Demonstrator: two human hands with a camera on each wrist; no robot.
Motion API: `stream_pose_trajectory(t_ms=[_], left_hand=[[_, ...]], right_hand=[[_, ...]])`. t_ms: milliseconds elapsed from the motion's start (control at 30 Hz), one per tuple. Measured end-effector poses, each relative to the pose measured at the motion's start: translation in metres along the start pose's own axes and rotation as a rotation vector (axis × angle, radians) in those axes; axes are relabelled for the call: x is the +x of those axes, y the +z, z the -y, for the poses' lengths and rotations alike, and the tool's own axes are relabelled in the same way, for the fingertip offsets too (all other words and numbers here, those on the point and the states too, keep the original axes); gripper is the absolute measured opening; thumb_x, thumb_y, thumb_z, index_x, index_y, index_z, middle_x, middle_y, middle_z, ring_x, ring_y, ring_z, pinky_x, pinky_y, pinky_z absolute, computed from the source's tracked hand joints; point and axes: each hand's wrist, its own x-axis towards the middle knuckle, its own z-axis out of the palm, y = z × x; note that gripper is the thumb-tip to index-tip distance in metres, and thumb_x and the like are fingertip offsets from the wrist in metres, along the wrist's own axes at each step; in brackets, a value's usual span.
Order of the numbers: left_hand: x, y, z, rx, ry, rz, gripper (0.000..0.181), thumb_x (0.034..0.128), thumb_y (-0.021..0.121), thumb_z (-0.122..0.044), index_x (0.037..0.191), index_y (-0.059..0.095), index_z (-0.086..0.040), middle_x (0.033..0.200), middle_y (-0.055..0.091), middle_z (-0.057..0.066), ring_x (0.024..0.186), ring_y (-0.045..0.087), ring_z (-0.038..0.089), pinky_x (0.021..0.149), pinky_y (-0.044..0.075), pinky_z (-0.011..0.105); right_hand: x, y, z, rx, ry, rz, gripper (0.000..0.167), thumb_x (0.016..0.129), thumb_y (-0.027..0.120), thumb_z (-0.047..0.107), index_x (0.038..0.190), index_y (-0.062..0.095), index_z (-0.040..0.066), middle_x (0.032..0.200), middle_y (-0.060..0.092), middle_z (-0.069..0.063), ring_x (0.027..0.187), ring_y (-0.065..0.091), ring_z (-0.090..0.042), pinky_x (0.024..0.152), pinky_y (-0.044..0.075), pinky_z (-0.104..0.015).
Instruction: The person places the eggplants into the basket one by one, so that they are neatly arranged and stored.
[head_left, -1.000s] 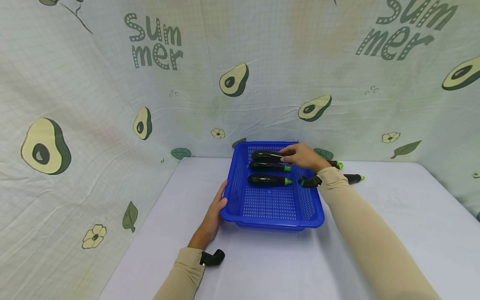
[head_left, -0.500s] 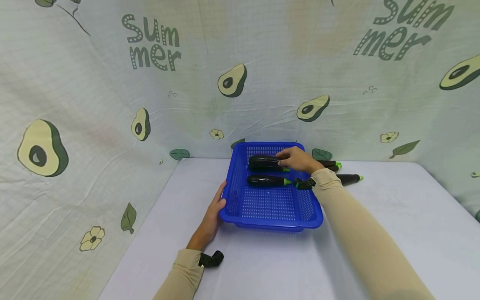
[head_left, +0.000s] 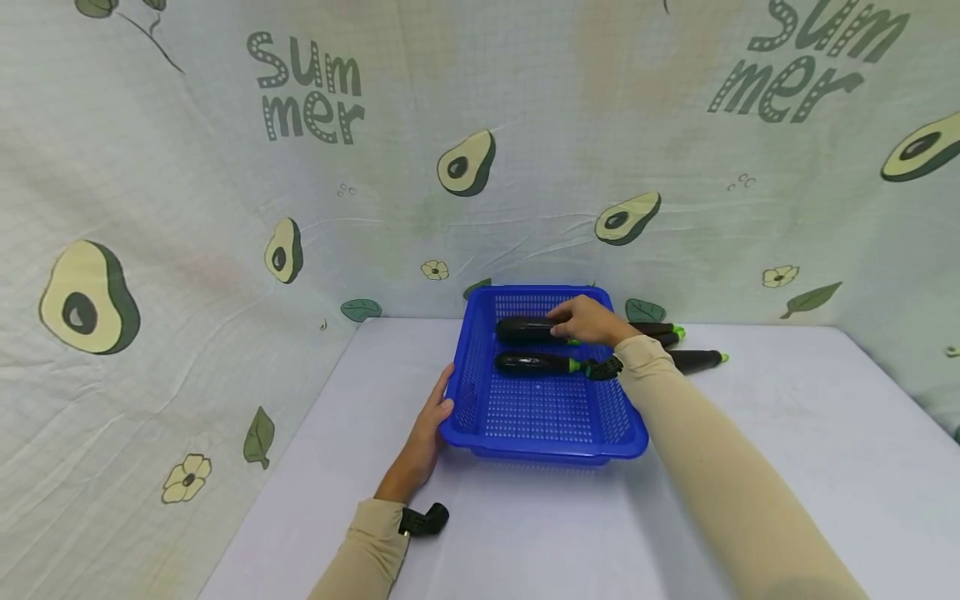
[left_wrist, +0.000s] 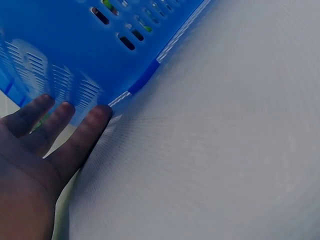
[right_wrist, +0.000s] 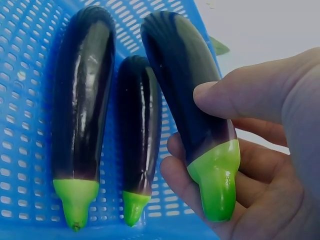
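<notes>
A blue perforated plastic basket point(head_left: 536, 414) stands on the table. My right hand point(head_left: 588, 322) is over it and grips a dark eggplant point(right_wrist: 185, 65) near its green stem end, thumb on one side and fingers beneath. Under and beside that one lies a smaller eggplant point(right_wrist: 141, 125), mostly covered in the head view. Nearer to me in the basket is another eggplant point(head_left: 531, 363), its green cap toward the right. My left hand point(head_left: 426, 427) rests against the basket's left side, its fingers point(left_wrist: 75, 145) straight along the outer wall.
Several more eggplants point(head_left: 695, 360) lie on the white table point(head_left: 787, 392) to the right of the basket, partly hidden by my right sleeve. A cloth wall point(head_left: 540, 150) printed with avocados rises close behind the basket.
My right hand has moved slightly toward me and left with its eggplant, which now covers much of the middle eggplant. The left hand and basket have stayed put.
</notes>
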Motion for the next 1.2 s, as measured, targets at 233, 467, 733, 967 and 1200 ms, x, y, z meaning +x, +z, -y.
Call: stream_pose_trajectory(t_ms=[233,467,733,967,1200], left_hand=[[0.0,0.001,-0.002,-0.002,-0.004,-0.005,0.06,0.1012,0.037,-0.042,0.158,0.018,-0.045,0.165,0.008,-0.012,0.152,0.007,0.026,0.115,0.005,0.065],[0.002,0.001,-0.001,0.005,-0.001,-0.006,0.059,0.1013,0.036,-0.041,0.157,0.019,-0.047,0.165,0.009,-0.012,0.152,0.008,0.025,0.115,0.005,0.064],[0.001,0.002,-0.002,0.018,-0.013,-0.013,0.059,0.1011,0.036,-0.042,0.157,0.018,-0.048,0.165,0.008,-0.012,0.152,0.007,0.026,0.115,0.006,0.065],[0.0,0.002,-0.003,0.013,-0.006,-0.008,0.06,0.1011,0.036,-0.042,0.158,0.018,-0.047,0.165,0.008,-0.012,0.152,0.007,0.024,0.116,0.005,0.064],[0.001,0.002,-0.001,0.011,-0.004,-0.012,0.059,0.1011,0.036,-0.042,0.157,0.018,-0.046,0.165,0.008,-0.012,0.152,0.007,0.024,0.116,0.004,0.063]], right_hand=[[0.01,0.008,0.0,-0.028,-0.009,0.017,0.037,0.096,0.064,0.007,0.13,0.063,-0.006,0.128,0.064,-0.022,0.117,0.061,-0.036,0.095,0.05,-0.05],[0.012,0.011,0.0,-0.047,-0.005,0.019,0.037,0.094,0.064,0.005,0.128,0.063,-0.008,0.124,0.065,-0.023,0.114,0.062,-0.037,0.096,0.049,-0.051],[0.013,0.014,0.002,-0.062,0.001,0.045,0.037,0.094,0.065,0.005,0.128,0.062,-0.009,0.127,0.064,-0.024,0.117,0.06,-0.039,0.097,0.048,-0.05],[0.013,0.016,-0.001,-0.066,0.03,0.049,0.037,0.093,0.065,0.004,0.128,0.063,-0.01,0.126,0.064,-0.024,0.117,0.06,-0.038,0.098,0.048,-0.05],[0.016,0.02,-0.004,-0.081,0.035,0.03,0.035,0.092,0.067,0.005,0.124,0.066,-0.007,0.12,0.067,-0.021,0.111,0.062,-0.035,0.097,0.048,-0.05]])
